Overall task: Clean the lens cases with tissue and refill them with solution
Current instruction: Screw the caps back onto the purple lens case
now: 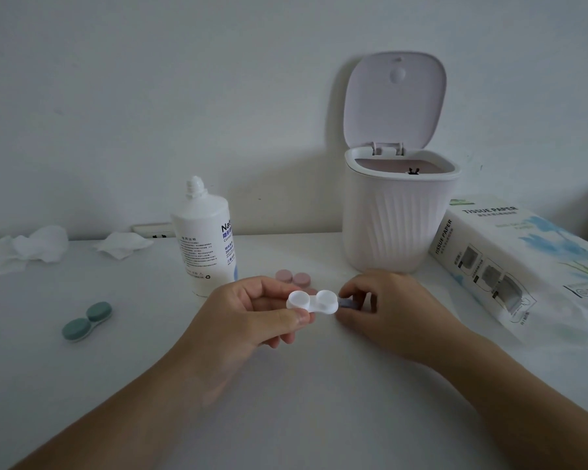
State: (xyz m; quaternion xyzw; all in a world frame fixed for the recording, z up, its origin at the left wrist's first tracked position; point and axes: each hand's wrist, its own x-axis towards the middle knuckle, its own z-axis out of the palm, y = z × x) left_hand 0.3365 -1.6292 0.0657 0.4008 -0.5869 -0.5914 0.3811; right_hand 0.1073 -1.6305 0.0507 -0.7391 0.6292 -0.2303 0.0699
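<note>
I have one view only — a wide-angle head camera, looking forward and down across the white table (319, 418) toward the wall (150, 96). Both forearms enter from the bottom edge — the hands sit close, near centre frame. Edges bow slightly. No second view shares the scene.

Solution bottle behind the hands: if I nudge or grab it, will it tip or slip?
The solution bottle stands tall on a narrow base, so a high push may tip it. Its glossy label probably feels slippery. The cap looks off, so tipping could spill.
</note>
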